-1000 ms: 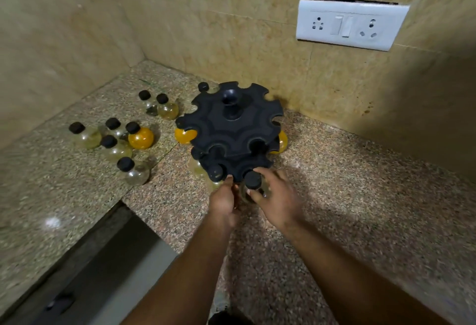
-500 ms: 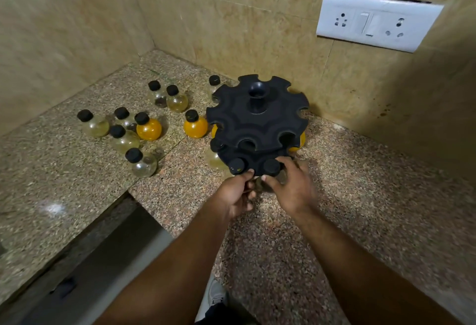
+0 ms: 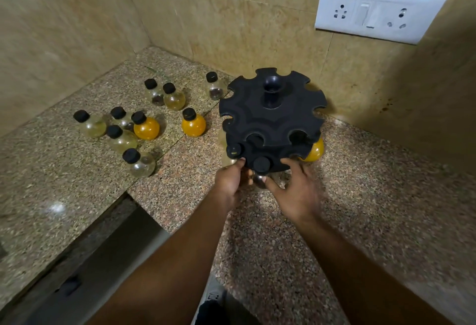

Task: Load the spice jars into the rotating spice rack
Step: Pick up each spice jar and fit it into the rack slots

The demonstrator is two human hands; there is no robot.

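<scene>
Two hands, left hand (image 3: pixel 229 183) and right hand (image 3: pixel 296 190), loosely grip a rack jar (image 3: pixel 260 170) over the granite counter (image 3: pixel 373 195)

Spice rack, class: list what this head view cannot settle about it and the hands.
- Lower tier of the spice rack: hidden by its top disc, so the loaded count is unclear.
- Jar at the front slot: body covered by the left hand and right hand.
- Right hand: motion-blurred, grip unclear.

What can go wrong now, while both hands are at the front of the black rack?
1. The front jar may not be fully seated in its slot; if the right hand lets go, it might drop out.
2. Pushing on the rack with the left hand could turn it and shake the orange jar at its right edge.
</scene>
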